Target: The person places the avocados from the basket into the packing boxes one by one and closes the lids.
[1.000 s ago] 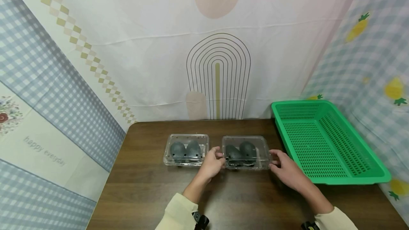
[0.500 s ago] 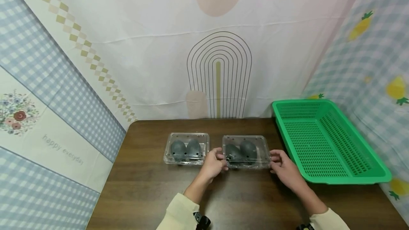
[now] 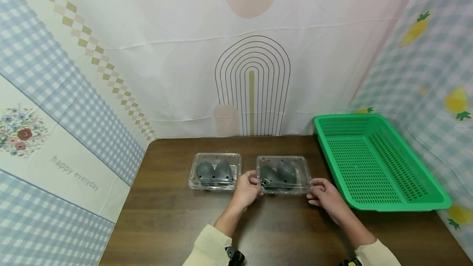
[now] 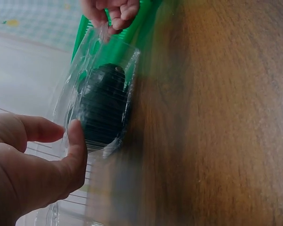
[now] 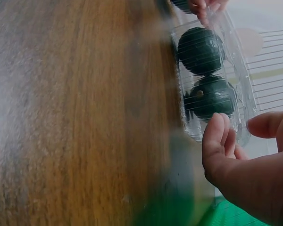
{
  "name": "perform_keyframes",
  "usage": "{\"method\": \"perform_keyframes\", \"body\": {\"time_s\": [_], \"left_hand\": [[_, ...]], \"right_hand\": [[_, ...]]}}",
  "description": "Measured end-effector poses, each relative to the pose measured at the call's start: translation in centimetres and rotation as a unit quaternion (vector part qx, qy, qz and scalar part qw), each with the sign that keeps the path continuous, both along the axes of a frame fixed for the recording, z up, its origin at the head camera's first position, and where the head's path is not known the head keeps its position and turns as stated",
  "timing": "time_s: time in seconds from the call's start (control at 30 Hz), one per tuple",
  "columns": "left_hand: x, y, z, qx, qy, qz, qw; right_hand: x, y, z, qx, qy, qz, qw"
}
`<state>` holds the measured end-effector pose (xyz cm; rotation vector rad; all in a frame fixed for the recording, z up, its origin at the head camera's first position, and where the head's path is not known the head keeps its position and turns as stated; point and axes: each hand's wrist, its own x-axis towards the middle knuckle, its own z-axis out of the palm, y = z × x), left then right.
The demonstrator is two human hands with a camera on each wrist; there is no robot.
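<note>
Two clear plastic clamshell boxes stand side by side on the brown wooden table, each with two dark green avocados inside and the lid down. My left hand (image 3: 246,188) pinches the rim at the left end of the right-hand box (image 3: 304,171); in the left wrist view, thumb and finger meet at its edge. At the opposite end, my right hand (image 3: 327,198) holds the near right corner between thumb and curled fingers. The avocados (image 5: 212,96) show through the plastic in the right wrist view. The left-hand box (image 3: 236,161) sits just beyond my left hand, untouched by the right.
A green plastic basket (image 3: 402,207) with slotted walls stands to the right, close to my right hand. Patterned cloth (image 3: 177,85) hangs behind the table (image 3: 166,216) and at both sides. The table's left edge runs beside the checked cloth.
My right hand has slid slightly toward me along the box's right end, to its near corner. The left hand and both boxes stay almost in place.
</note>
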<state>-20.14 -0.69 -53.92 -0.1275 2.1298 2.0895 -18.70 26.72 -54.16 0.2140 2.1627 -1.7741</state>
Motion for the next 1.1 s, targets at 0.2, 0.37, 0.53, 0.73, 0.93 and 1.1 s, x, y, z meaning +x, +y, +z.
{"method": "perform_keyframes", "body": {"time_s": [0.2, 0.37, 0.53, 0.73, 0.93, 1.1], "left_hand": [[-0.05, 0.13, 0.20, 0.000, 0.013, 0.010, 0.9999], [-0.36, 0.18, 0.11, 0.001, 0.005, 0.010, 0.9999], [-0.48, 0.20, 0.10, 0.013, -0.005, 0.019, 0.9997], [-0.43, 0.26, 0.21, 0.020, -0.005, 0.024, 0.9995], [-0.34, 0.26, -0.14, 0.018, -0.006, 0.015, 0.9997], [-0.27, 0.21, -0.53, 0.015, -0.005, 0.014, 0.9998]], "right_hand": [[-0.31, 0.03, 0.05, -0.043, -0.008, -0.003, 0.999], [-0.52, -0.22, 0.13, -0.070, -0.008, -0.015, 0.997], [-0.62, -0.42, 0.33, -0.091, -0.017, -0.019, 0.995], [-0.63, -0.27, 0.31, -0.102, -0.031, -0.023, 0.994], [-0.57, -0.09, 0.04, -0.118, -0.041, -0.029, 0.992], [-0.54, -0.08, -0.05, -0.120, -0.044, -0.027, 0.991]]}}
